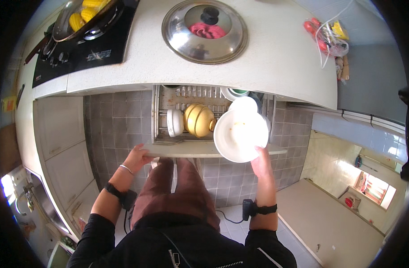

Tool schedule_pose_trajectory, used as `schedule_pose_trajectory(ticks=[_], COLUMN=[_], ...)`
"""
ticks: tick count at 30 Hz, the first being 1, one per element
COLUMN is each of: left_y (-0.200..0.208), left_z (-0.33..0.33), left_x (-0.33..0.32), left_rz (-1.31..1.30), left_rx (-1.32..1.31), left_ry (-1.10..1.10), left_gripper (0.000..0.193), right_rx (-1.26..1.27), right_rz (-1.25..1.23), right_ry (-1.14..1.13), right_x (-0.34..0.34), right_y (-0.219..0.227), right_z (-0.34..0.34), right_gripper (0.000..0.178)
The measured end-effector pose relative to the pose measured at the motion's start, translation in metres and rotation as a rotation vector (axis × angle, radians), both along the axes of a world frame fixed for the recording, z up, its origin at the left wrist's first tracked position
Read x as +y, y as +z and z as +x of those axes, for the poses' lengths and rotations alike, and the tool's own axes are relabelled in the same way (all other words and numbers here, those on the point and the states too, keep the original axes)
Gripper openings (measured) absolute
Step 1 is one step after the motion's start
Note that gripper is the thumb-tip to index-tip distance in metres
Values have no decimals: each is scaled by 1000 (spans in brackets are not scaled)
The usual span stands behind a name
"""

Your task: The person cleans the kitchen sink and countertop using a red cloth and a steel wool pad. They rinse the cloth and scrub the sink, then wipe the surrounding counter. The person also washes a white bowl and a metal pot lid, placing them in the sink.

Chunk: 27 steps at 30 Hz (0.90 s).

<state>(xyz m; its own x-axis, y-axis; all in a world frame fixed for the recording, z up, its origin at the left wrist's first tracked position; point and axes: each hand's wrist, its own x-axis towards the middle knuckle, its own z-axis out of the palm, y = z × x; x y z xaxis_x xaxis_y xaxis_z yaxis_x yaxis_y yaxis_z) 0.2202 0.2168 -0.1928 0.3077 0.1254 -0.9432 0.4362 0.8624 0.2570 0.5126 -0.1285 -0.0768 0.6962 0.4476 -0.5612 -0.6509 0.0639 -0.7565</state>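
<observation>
My right hand [260, 163] is closed on the near right rim of a white bowl [234, 143], whose inside shows a few small orange specks. The bowl is over the right part of a pulled-out dish drawer [204, 150]. Just behind it shows a second white dish [243, 105], partly covered; whether the two touch I cannot tell. My left hand [139, 157] grips the left end of the drawer's front panel. In the drawer's rack, nested yellow bowls [197, 120] stand on edge beside a white bowl on its side [174, 123].
On the white counter [276, 49] lies a steel pan lid [204, 51] with a glass centre. A pan of corn [81, 22] sits on the black stove [97, 54] at the far left. Bags and a white cord [322, 42] lie at the far right. White cabinets [61, 129] line the left.
</observation>
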Motion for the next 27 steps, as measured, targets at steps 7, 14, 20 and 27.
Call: schedule_pose_trajectory(ticks=[7,14,20,27], left_y=[-28,39,155,269], left_z=[43,88,24,-130], left_x=[38,40,83,90], left_rz=[93,238,349,706], left_rx=[-89,-60,-363,-468], left_ry=[5,119,128,57], left_gripper=[44,47,53,64], right_rx=[-38,42,-3,-10], right_rz=[54,107,36,173], right_ry=[70,93,290,732], right_x=[10,17,78,217], right_y=[42,48,70,133], right_z=[7,6,-7,-70], right_gripper=[74,71,62,77])
